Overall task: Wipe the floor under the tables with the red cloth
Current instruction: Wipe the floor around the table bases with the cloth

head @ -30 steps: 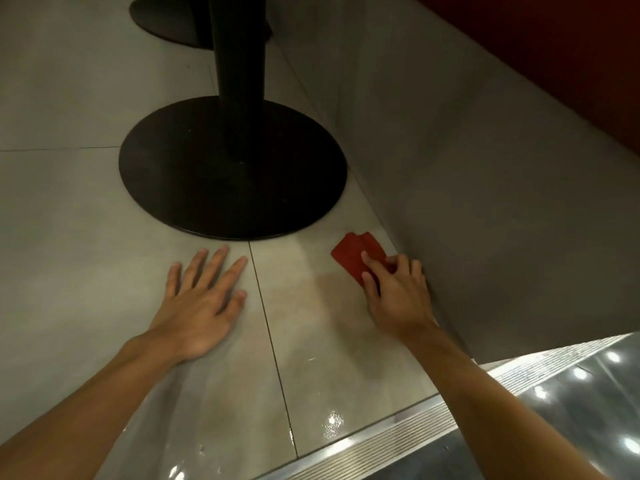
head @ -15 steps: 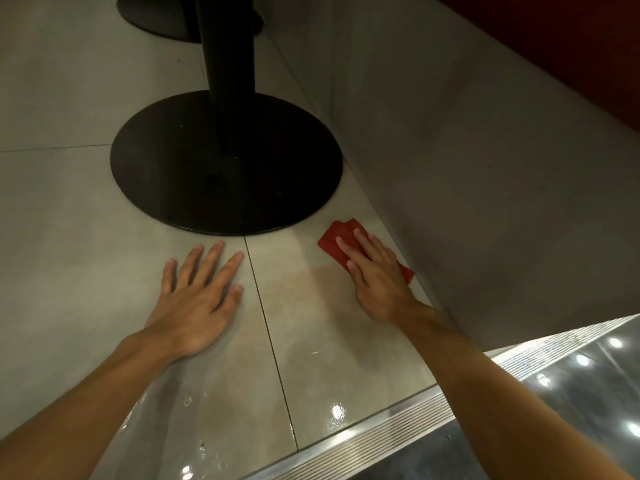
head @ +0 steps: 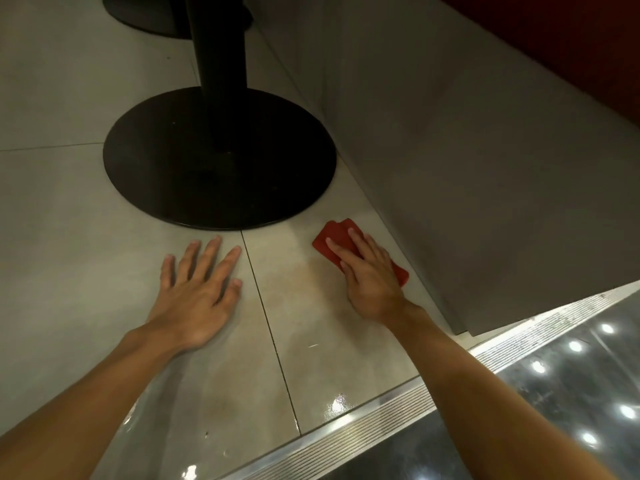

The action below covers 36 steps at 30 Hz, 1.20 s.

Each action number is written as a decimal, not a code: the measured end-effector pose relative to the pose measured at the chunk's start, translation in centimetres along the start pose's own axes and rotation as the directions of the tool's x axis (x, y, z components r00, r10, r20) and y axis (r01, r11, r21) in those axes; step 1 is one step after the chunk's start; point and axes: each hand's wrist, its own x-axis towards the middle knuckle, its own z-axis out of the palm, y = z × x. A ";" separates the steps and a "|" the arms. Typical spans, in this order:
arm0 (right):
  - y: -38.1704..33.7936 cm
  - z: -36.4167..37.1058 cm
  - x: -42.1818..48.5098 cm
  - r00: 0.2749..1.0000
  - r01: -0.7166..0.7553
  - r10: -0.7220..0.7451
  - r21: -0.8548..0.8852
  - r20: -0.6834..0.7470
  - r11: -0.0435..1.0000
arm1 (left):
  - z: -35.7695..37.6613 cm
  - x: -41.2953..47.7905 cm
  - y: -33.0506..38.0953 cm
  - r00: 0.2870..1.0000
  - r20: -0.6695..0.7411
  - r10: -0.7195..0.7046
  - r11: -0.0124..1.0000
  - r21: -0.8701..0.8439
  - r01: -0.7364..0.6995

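Observation:
A folded red cloth (head: 334, 237) lies flat on the pale tiled floor (head: 62, 220), just right of a table's round black base (head: 221, 168). My right hand (head: 369, 275) presses on the cloth with straight fingers and covers its near half. My left hand (head: 197, 285) rests flat on the floor with fingers spread, just in front of the base's rim. A faint brownish smear shows on the tile between my two hands.
The table's black column (head: 220, 71) rises from the base, and a second black base (head: 149, 15) sits behind it. A grey wall panel (head: 485, 168) runs close along the right. A ribbed metal strip (head: 363, 424) edges the tiles at the front, with dark glossy flooring beyond.
My right hand has flattened on the cloth and slid it forward and leftward, away from the wall panel toward the table base. My left hand has stayed planted on the floor.

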 end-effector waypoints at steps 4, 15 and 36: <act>0.2 0.0 -1.6 0.996 0.086 -0.086 0.017 0.015 0.996 | -0.1 0.0 0.0 1.000 -0.006 -0.008 1.000 0.008 0.008; 1.9 -0.1 0.1 0.998 -0.032 0.032 -0.003 -0.050 0.999 | 0.2 0.1 0.1 1.000 0.004 -0.023 0.999 0.027 0.023; -0.5 0.0 4.9 0.999 -0.047 0.047 0.004 -0.010 0.999 | 0.2 -0.1 -0.1 1.000 -0.021 -0.007 1.000 0.001 0.007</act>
